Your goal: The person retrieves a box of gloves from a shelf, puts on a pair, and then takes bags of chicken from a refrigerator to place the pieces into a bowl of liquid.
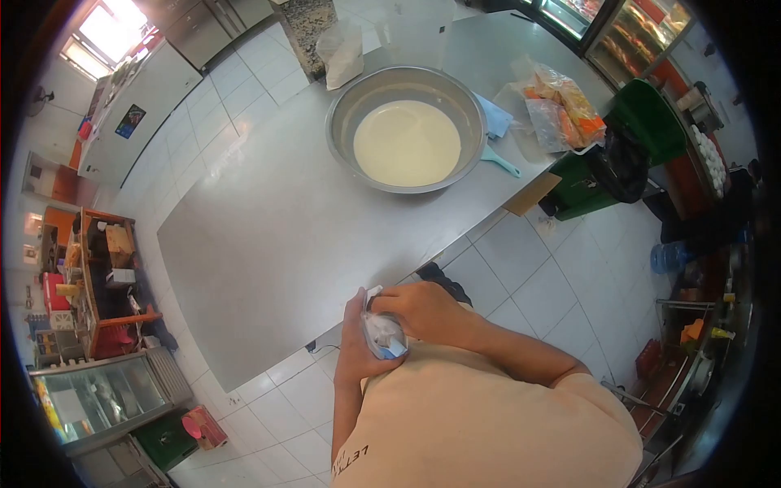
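Observation:
Close to my body, at the table's near edge, my left hand (353, 346) is wrapped round a small clear plastic packet (381, 329) with whitish contents and a blue patch at its lower end. My right hand (425, 311) is closed at the packet's upper end, fingers bent into its opening; what those fingertips grip is hidden. Farther off on the steel table (260, 244) stands a wide metal basin (338, 150) holding a pale cream liquid (408, 142). A turquoise handle (502, 162) sticks out beside the basin, close to a light blue cloth or packet (494, 118).
Clear bags with orange and yellow packages (563, 106) lie at the table's right end. A bag of white powder (340, 58) sits behind the basin. A green bin (651, 126) with a black liner stands off the right end. Wooden shelving (122, 325) is at the left.

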Tool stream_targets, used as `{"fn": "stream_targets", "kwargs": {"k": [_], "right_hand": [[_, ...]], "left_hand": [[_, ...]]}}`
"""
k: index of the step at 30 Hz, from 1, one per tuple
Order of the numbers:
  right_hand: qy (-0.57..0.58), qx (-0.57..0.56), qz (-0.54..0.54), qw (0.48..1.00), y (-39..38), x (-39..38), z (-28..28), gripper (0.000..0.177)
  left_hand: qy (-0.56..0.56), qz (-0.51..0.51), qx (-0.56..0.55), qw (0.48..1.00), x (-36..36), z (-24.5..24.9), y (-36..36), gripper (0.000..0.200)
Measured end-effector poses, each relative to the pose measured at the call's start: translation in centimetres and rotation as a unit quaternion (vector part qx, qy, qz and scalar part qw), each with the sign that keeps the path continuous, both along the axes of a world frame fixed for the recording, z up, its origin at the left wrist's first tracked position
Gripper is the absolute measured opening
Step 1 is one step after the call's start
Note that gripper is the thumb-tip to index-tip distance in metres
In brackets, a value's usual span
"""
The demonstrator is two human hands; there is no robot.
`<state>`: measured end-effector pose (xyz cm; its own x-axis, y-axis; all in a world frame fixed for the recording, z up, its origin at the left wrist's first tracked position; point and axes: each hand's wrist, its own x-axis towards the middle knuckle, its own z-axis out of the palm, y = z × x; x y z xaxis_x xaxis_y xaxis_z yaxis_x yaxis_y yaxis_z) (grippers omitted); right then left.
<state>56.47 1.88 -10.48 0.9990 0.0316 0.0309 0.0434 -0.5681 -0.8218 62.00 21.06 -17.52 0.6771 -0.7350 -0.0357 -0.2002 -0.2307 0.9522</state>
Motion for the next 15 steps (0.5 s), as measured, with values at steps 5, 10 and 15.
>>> {"fn": "stream_targets", "kwargs": {"k": [5,10,15], "right_hand": [[-0.014,0.007,-0.01,1.0,0.0,0.2,-0.1,0.011],[-0.023,0.035,-0.031,0.999,0.1,0.5,-0.1,0.008],[-0.044,0.058,-0.03,0.997,0.0,0.7,0.5,0.007]], "left_hand": [[-0.03,-0.003,-0.01,0.999,0.0,0.1,0.3,0.126],[-0.075,-0.03,-0.041,0.996,0.3,0.5,-0.5,0.131],[-0.003,-0.013,-0.103,0.995,0.1,0.4,-0.4,0.119]]}}
